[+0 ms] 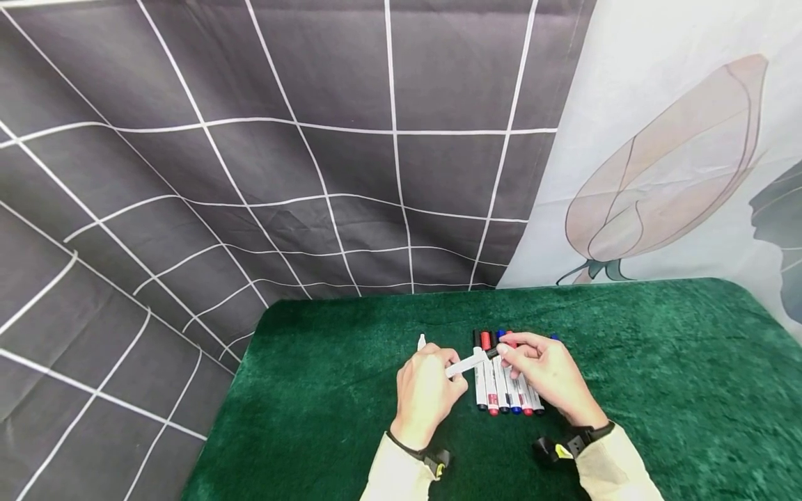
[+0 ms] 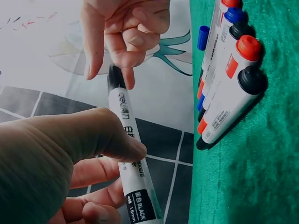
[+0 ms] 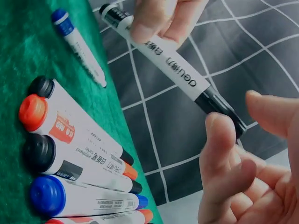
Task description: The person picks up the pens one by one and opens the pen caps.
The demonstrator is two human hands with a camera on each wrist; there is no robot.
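Observation:
My left hand (image 1: 446, 377) grips the white barrel of a black whiteboard marker (image 1: 466, 362) and holds it level above the green cloth. In the left wrist view the thumb presses on the marker (image 2: 131, 154) above its BLACK label. My right hand (image 1: 509, 358) has its fingertips curled round the marker's black cap end (image 3: 219, 109). Below both hands, several capped markers (image 1: 507, 393) with red, blue and black caps lie side by side in a row (image 3: 79, 158).
A green velvet tabletop (image 1: 658, 390) runs to edges at left and back. One marker with a blue cap (image 3: 78, 45) lies apart, left of the row. A blue cap (image 2: 202, 37) shows beyond the row. Grid-patterned dark cloth (image 1: 282, 160) hangs behind.

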